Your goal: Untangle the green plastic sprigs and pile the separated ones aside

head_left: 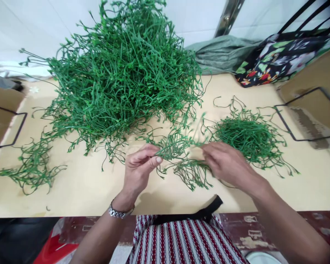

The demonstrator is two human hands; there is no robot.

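My left hand (141, 167), with a metal watch (121, 211) on its wrist, pinches thin green stems (170, 147) between thumb and forefinger. My right hand (227, 161) is closed, fingers curled and slightly blurred, with a stem end showing at its fingertips. Beneath and between the hands lies a loose cluster of stems (194, 174), thin and curly with small forked tips. Right beside my right hand sits a denser bunch of green stems (243, 135). Beyond both hands rises a large tangled heap of the same stems (126, 73).
A smaller scatter of stems (34, 165) lies on the left of the pale tabletop (88, 190). Cardboard boxes with black wire frames stand at the left (5, 110) and right (313, 99). A floral bag (280, 60) and grey-green cloth (222, 53) rest against the wall.
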